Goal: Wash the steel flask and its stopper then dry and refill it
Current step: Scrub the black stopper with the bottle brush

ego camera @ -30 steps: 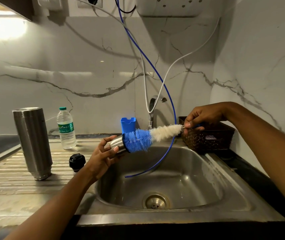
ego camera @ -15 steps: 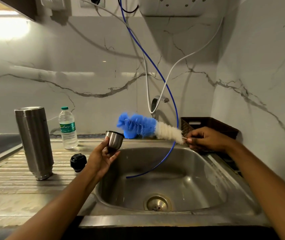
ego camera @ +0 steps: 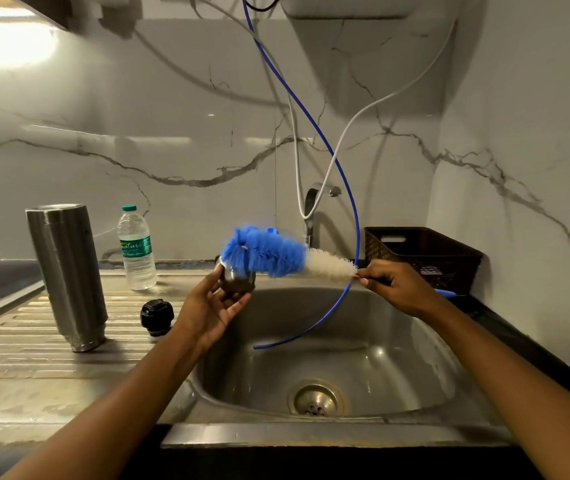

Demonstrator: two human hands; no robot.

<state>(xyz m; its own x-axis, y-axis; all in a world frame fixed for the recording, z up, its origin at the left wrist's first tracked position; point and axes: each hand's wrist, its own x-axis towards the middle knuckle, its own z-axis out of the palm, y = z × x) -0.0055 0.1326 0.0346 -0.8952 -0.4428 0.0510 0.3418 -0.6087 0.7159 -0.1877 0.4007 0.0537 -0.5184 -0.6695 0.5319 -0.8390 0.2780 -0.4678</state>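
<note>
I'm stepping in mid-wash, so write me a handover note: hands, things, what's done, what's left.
Left hand grips the small steel cup at the steel sink's left edge.
Right hand pinches the handle of the blue-and-white bottle brush, blue tip at the cup's mouth.
Tall steel flask stands on the draining board, black round stopper beside it.
Washed or not: cannot tell.
Left: finish scrubbing, rinse, dry, refill.

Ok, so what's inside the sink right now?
The drain strainer and the loose end of the blue tube hanging into the sink. The left forearm and right forearm hide its front corners.
</note>
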